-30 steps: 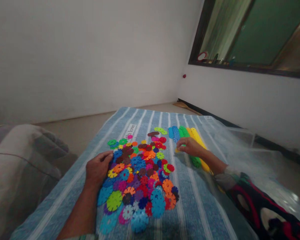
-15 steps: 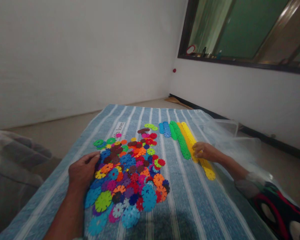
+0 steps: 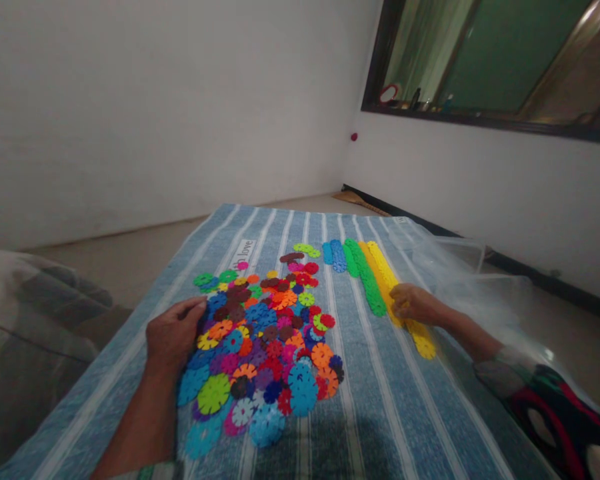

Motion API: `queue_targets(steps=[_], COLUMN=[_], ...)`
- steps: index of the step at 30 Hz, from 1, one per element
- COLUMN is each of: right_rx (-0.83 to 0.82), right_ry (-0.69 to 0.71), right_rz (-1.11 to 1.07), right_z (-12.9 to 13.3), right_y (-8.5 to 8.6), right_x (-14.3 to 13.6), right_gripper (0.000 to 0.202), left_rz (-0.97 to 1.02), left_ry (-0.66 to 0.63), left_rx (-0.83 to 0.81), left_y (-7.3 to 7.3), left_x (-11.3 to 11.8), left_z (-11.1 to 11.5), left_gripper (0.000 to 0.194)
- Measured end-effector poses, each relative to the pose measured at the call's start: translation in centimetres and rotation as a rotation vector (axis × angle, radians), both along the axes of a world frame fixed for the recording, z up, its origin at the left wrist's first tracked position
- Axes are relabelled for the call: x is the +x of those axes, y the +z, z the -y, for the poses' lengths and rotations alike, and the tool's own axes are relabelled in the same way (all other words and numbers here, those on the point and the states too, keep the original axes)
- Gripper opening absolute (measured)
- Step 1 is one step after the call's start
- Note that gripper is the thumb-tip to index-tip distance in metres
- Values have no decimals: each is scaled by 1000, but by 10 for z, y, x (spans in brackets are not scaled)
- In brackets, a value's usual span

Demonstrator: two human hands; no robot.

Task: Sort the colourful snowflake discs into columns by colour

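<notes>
A heap of notched plastic interlocking discs [image 3: 275,353] in many colours lies on a striped blue cloth. My left hand [image 3: 175,333] rests at the heap's left edge, fingers loosely stretched and touching it, gripping nothing visible. My right hand [image 3: 415,305] is pinched at the yellow rows, and its fingertips seem to hold a yellow interlocking disc, mostly hidden. Overlapping discs form a long yellow row [image 3: 380,260], partly covered by this hand. Alongside it are an orange-yellow row [image 3: 387,293], green rows [image 3: 365,277] and shorter blue rows [image 3: 337,257].
Light-green discs [image 3: 307,251] and brown discs [image 3: 291,257] lie beyond the heap. Clear plastic containers [image 3: 460,257] stand along the right side. The striped cloth [image 3: 370,413] extends toward me. A pale draped fabric [image 3: 35,333] is at the left.
The view has shifted slightly, moving the whole scene a little to the right. Both hands keep nearly the same places beside the heap and on the yellow rows.
</notes>
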State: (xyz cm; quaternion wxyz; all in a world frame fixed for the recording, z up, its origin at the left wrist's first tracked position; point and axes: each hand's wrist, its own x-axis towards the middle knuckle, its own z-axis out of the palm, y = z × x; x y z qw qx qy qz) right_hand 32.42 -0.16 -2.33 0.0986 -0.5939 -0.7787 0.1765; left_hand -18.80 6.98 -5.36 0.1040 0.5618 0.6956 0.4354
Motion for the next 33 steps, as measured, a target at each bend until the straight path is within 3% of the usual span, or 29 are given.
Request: queue_targets(steps=[9, 15, 26, 33], right_rx=[-53, 45, 56, 107], right_ry=[30, -7, -15, -37], right_rz=[-56, 7, 2, -4], right_z=[10, 11, 6, 8], right_y=[5, 0, -5, 2], right_x=[2, 1, 6, -1], right_gripper=[13, 13, 12, 9], left_rz=[113, 125, 101, 115], left_ry=[41, 49, 32, 13], left_rx=[-114, -136, -99, -102], left_y=[9, 12, 8, 8], left_x=[7, 10, 7, 5], left_z=[5, 8, 6, 6], left_gripper=[32, 33, 30, 31])
